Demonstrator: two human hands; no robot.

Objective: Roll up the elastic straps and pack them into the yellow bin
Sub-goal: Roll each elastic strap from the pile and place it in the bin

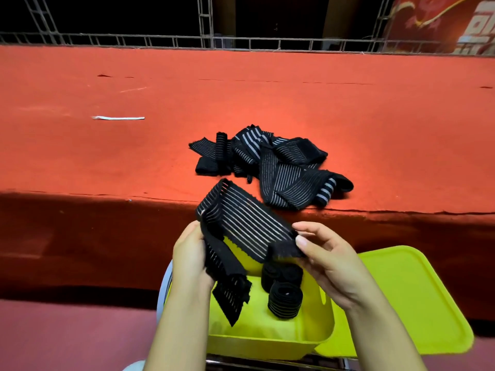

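Both hands, left hand point(191, 257) and right hand point(328, 259), pinch a ribbed black elastic strap point(241, 226) above the yellow bin point(267, 341).

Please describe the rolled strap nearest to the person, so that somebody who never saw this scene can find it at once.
Find the yellow bin below the two hands. Two black rolls sit inside it; the nearer roll stands on the bin floor in front of the plain dark roll. Unlike its neighbour, it shows thin pale lines around its side.

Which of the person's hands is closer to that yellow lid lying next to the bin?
Right. The right hand is just left of the yellow lid, pinching one end of the strap; the left hand grips it farther left, beyond the bin.
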